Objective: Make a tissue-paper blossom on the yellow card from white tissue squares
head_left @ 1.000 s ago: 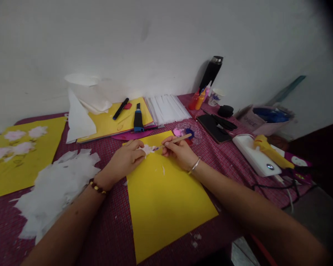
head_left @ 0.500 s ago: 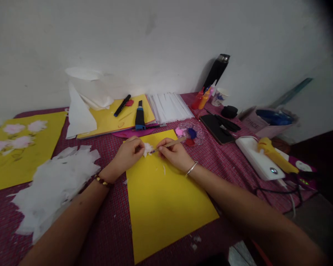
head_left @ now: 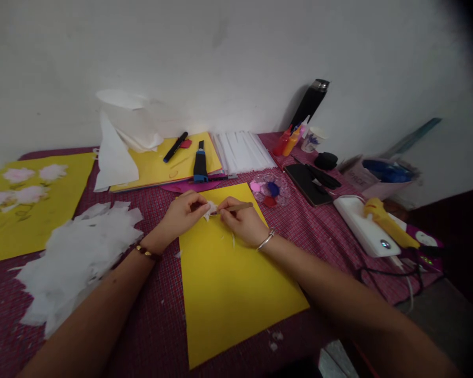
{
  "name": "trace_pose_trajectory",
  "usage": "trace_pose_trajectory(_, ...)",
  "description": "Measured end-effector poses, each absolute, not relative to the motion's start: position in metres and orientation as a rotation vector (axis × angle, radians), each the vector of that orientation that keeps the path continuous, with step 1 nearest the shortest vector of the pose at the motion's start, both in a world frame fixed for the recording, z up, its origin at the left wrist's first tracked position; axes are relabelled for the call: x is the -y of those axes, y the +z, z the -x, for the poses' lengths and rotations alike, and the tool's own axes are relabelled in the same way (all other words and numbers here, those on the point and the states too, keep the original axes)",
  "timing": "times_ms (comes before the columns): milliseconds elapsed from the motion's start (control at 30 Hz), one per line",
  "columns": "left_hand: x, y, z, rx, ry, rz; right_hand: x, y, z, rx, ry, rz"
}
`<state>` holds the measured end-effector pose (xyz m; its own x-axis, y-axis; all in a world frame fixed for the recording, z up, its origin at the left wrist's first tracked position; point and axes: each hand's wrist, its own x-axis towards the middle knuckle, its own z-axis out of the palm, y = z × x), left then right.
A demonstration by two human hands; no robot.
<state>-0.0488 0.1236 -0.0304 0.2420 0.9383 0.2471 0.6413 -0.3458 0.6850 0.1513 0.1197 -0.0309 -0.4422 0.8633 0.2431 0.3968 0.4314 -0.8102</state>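
Note:
A yellow sheet of paper (head_left: 228, 278) lies in front of me on the red checked cloth. At its far edge my left hand (head_left: 183, 212) pinches a small white tissue piece (head_left: 210, 209) against the sheet. My right hand (head_left: 240, 223) is closed round a thin wooden paintbrush (head_left: 238, 207), whose tip touches the tissue piece. A round clear paint palette (head_left: 270, 190) with pink, blue and red paint sits just right of the sheet's far corner.
A heap of white tissue (head_left: 74, 257) lies at my left. Another yellow sheet with pink flowers (head_left: 27, 205) is far left. Behind are markers, white strips, paint bottles (head_left: 289, 140), a black flask (head_left: 311, 102), a yellow glue gun (head_left: 388, 223) and cables.
My right hand has drawn the brush back from over the palette toward the tissue piece, so the handle now lies lower and shorter. My left hand kept its pinch.

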Motion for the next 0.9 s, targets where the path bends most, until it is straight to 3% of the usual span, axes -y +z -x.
trace_pose_trajectory(100, -0.123, -0.032, 0.047, -1.435, 0.904, -2.055, -0.117, -0.029, -0.148, 2.069, 0.858, 1.081)
trace_pose_trajectory(267, -0.126, -0.026, 0.045, -1.417, 0.948, -1.751, -0.12, -0.029, -0.153, 1.399, 1.348, 0.988)
trace_pose_trajectory(500, -0.094, 0.049, 0.127, -1.568, 1.192, -1.388, -0.119, -0.031, -0.166, 1.122, 1.581, 0.902)
trace_pose_trajectory(633, -0.049, 0.07, 0.159, -1.859, 0.911, -1.606, -0.12, -0.032, -0.164, 1.165, 1.587, 0.878)
trace_pose_trajectory(800, -0.031, 0.045, 0.16, -2.086, 0.453, -2.07, -0.121, -0.032, -0.164, 1.182, 1.599, 0.878)
trace_pose_trajectory(900, -0.052, 0.032, 0.163, -2.138, 0.409, -2.213, -0.12, -0.033, -0.164, 1.206, 1.599, 0.872)
